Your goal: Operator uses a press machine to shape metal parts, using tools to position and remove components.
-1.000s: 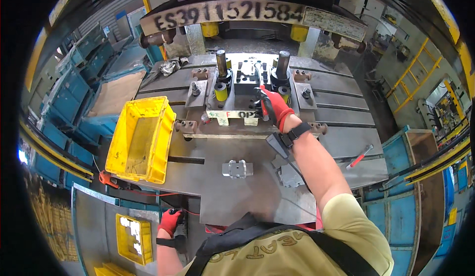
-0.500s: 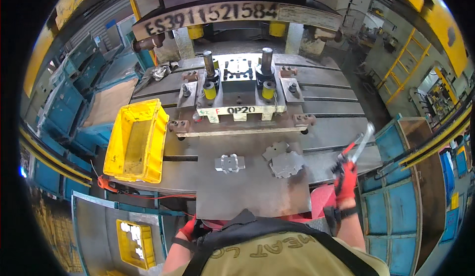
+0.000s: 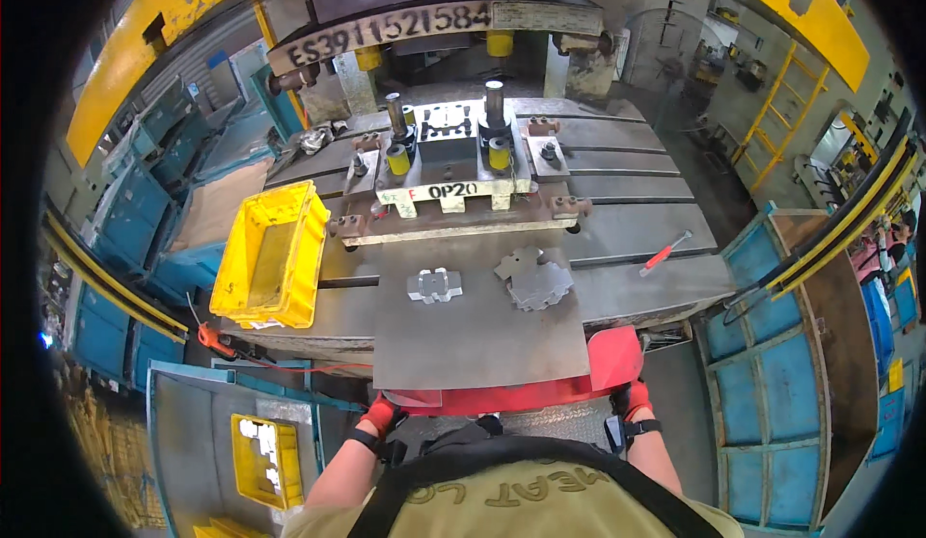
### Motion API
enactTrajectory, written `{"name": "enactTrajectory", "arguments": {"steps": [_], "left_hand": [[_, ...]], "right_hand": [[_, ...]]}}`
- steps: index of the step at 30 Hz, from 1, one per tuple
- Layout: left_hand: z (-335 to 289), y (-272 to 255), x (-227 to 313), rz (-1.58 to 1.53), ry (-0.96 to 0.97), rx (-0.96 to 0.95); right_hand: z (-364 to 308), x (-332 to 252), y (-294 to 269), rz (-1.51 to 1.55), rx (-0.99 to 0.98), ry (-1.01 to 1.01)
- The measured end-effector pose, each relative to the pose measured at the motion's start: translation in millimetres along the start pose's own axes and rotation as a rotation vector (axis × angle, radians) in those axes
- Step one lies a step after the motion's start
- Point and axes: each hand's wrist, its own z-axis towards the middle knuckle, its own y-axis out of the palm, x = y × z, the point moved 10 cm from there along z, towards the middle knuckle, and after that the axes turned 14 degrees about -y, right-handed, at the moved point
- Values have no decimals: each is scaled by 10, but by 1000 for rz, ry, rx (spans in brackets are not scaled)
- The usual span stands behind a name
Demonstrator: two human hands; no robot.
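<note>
My left hand (image 3: 379, 413), in a red glove, is at the left end of a long red bar (image 3: 511, 400) along the near edge of the metal plate. My right hand (image 3: 634, 398), also red-gloved, touches the lower edge of a raised red panel (image 3: 617, 357) at the bar's right end. The fingers of both hands are mostly hidden. A red-handled tool (image 3: 656, 260) with a pale metal end lies on the press bed at the right. On the plate (image 3: 463, 345) sit a small bent metal part (image 3: 435, 285) and two flat, notched metal pieces (image 3: 540, 285), overlapping.
A die block (image 3: 453, 167) with two guide posts stands on the slotted bed, under the raised press ram (image 3: 434, 32). A yellow crate (image 3: 318, 249) is at the left. Lower down, a yellow bin (image 3: 239, 480) holds white parts. Blue-framed containers (image 3: 772, 384) flank the right.
My right hand has put the red-handled tool down on the bed and moved down to the red panel. My view has shifted, and my left hand now shows more fully at the bar.
</note>
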Motion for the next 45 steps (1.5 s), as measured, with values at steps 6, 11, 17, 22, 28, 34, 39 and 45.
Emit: {"name": "enactTrajectory", "arguments": {"steps": [6,11,17,22,28,34,39,45], "left_hand": [[275,60,-313,-237,-116,103],[468,180,-426,-751,-164,27],[603,233,-744,-414,-202,160],[355,90,128,-801,-123,-9],[363,152,142,-411,48,18],[1,-83,327,-625,-287,-228],[-386,-1173,114,-138,-620,-147],[316,-2458,1676,-574,-50,-29]], "right_hand": [[17,114,-26,144,215,122],[485,644,-416,-85,274,30],[722,706,-356,-458,3,-271],[271,-13,-224,-127,100,-104],[178,-247,-214,-175,184,-93],[125,-83,-355,-151,178,-31],[-419,-589,-471,-45,504,67],[-305,-1471,-477,23,672,-394]]}}
